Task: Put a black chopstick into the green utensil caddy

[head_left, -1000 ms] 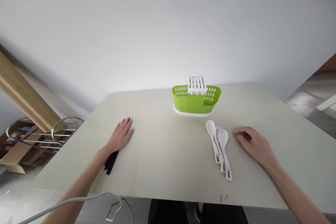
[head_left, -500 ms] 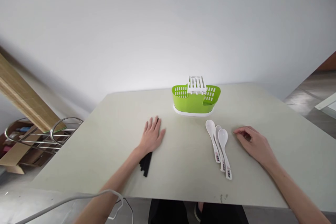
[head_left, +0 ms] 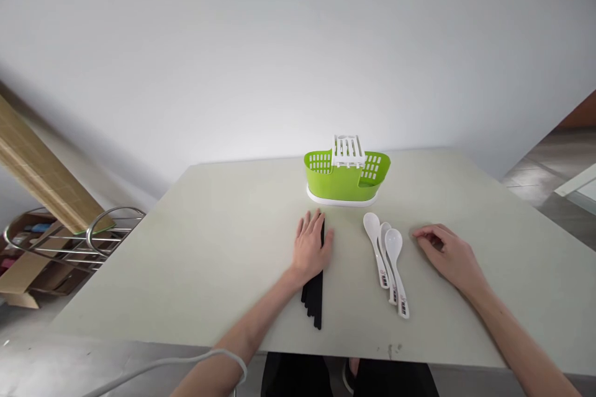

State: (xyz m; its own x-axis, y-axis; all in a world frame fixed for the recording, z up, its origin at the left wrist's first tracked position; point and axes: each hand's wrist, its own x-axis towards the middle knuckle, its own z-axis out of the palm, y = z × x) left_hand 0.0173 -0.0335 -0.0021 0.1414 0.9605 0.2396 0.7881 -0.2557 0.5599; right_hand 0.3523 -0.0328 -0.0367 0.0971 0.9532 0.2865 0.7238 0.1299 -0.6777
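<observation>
Just before the left end of the green basket [head_left: 333,187], resting left hand [head_left: 310,253] flat on black sticks [head_left: 315,299], with grip spread, pinching nothing; could roll or fan them through uneven palm pressure. Before the basket's right half, might scatter bunched white spoons [head_left: 387,262] by sliding sideways. Right of the basket and nearer, resting right hand [head_left: 446,254] on the desk [head_left: 223,248], curled, cannot tell if touching at the tips; could clip spoons if swung inward.

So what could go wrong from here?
The black sticks might roll or fan out, since the left hand lies over them, not visibly wrapped around them. The white cable crosses the left forearm in view and could snag. The white spoons lie bunched, so a nudge might scatter them.
</observation>
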